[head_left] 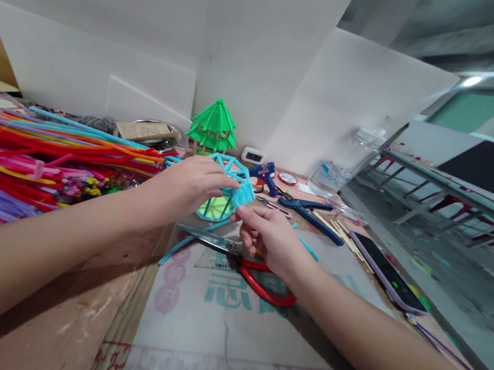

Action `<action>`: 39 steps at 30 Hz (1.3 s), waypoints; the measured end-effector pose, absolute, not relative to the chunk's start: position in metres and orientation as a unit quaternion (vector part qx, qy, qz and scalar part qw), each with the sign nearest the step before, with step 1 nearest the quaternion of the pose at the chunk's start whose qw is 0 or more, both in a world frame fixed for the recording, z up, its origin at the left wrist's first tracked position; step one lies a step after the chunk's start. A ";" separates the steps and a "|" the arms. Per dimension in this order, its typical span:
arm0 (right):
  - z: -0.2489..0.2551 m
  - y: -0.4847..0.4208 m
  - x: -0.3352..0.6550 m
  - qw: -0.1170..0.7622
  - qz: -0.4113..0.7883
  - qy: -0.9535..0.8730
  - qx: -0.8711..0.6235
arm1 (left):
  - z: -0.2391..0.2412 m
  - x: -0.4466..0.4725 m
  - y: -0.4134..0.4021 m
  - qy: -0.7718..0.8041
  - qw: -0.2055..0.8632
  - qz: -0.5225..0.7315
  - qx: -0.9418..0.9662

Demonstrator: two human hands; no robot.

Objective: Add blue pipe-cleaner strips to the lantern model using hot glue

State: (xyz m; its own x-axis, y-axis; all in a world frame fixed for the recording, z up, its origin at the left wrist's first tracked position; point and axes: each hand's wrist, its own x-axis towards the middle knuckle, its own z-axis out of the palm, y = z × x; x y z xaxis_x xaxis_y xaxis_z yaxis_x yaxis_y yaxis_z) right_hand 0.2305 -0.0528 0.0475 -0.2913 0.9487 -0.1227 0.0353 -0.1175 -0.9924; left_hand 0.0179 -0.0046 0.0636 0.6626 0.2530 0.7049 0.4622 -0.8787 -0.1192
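Note:
A light-blue pipe-cleaner frame [242,194], many-sided with spokes and one section filled in with close-laid strips, is held up above the table. My left hand [194,183] grips its left side, the fingers reaching across the front and hiding part of it. With thumb and finger together, my right hand [269,237] pinches at the lower right corner of the filled section. Red-handled scissors [265,285] lie beneath my right hand. Loose blue pipe-cleaner pieces [179,248] are on the plastic-covered board below.
Bundles of coloured pipe cleaners [40,164] cover the left side. At the back stand a green tiered-roof model [215,125], a small digital clock [253,155] and a clear bottle [339,163]. A blue glue gun [265,177], blue-handled pliers [317,221] and a phone [387,272] lie rightward.

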 end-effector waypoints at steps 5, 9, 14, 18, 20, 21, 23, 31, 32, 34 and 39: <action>0.043 -0.052 0.228 0.408 0.608 -0.512 -0.449 | 0.064 0.018 -0.005 -0.217 0.145 -0.356 -0.897; 0.038 -0.052 0.228 0.421 0.603 -0.511 -0.445 | 0.063 0.018 -0.005 -0.216 0.148 -0.355 -0.897; 0.035 -0.053 0.226 0.421 0.606 -0.507 -0.446 | 0.062 0.018 -0.005 -0.219 0.138 -0.356 -0.898; 0.035 -0.053 0.224 0.424 0.608 -0.504 -0.443 | 0.063 0.018 -0.006 -0.211 0.139 -0.352 -0.901; 0.035 -0.053 0.224 0.425 0.612 -0.501 -0.441 | 0.064 0.018 -0.006 -0.205 0.143 -0.356 -0.901; 0.035 -0.052 0.224 0.423 0.613 -0.500 -0.441 | 0.064 0.018 -0.006 -0.200 0.147 -0.358 -0.900; 0.035 -0.051 0.226 0.413 0.618 -0.502 -0.441 | 0.064 0.018 -0.005 -0.189 0.156 -0.363 -0.899; 0.033 -0.043 0.232 0.437 0.617 -0.501 -0.421 | 0.066 0.017 -0.001 -0.165 0.173 -0.379 -0.894; 0.033 -0.043 0.231 0.437 0.625 -0.496 -0.415 | 0.066 0.016 -0.001 -0.167 0.172 -0.377 -0.895; 0.034 -0.045 0.227 0.436 0.647 -0.481 -0.400 | 0.066 0.016 -0.001 -0.167 0.171 -0.374 -0.896; 0.035 -0.049 0.220 0.446 0.673 -0.455 -0.375 | 0.066 0.017 -0.002 -0.156 0.170 -0.380 -0.896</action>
State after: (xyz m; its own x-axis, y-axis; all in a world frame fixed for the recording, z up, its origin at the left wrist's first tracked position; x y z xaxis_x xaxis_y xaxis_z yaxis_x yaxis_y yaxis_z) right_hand 0.2204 -0.0488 0.0351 -0.3211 0.9419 -0.0984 -0.2591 -0.1873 -0.9475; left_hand 0.0168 -0.0018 0.0664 0.6621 0.1508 0.7341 0.4096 -0.8931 -0.1859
